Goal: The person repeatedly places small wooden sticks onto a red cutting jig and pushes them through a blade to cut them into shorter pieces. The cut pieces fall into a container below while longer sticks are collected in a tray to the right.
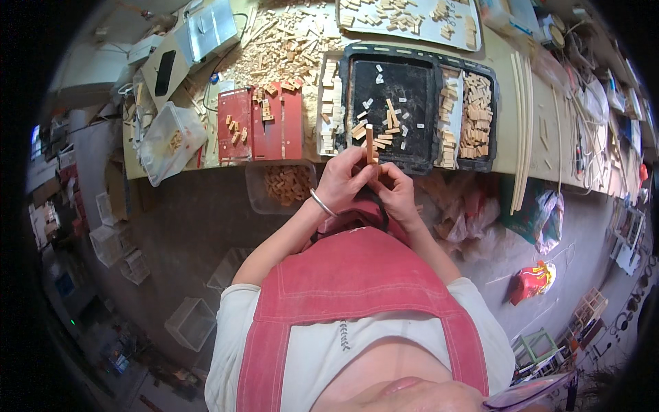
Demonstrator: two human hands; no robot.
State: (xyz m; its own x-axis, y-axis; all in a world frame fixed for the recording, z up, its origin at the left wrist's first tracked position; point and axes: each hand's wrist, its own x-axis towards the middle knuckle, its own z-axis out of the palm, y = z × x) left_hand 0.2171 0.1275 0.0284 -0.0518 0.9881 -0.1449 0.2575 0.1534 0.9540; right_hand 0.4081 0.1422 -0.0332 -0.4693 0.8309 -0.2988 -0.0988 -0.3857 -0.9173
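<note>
My left hand (343, 180) and my right hand (394, 187) meet in front of my chest at the table's near edge. Together they pinch a small upright wooden stick (369, 142), which rises above the fingers. A silver bangle (320, 203) circles my left wrist. Just beyond the hands lies a black tray (420, 82) scattered with short wooden pieces (379, 132) and white scraps. A second black tray (491, 130) to its right holds rows of stacked wooden blocks (476, 113).
A red metal jig (261, 130) with wood bits sits left of the trays, a clear tub of blocks (285, 185) below it. A heap of loose sticks (281, 48) lies behind. A clear plastic bin (170, 141) stands far left, and long thin strips (523, 130) lie right.
</note>
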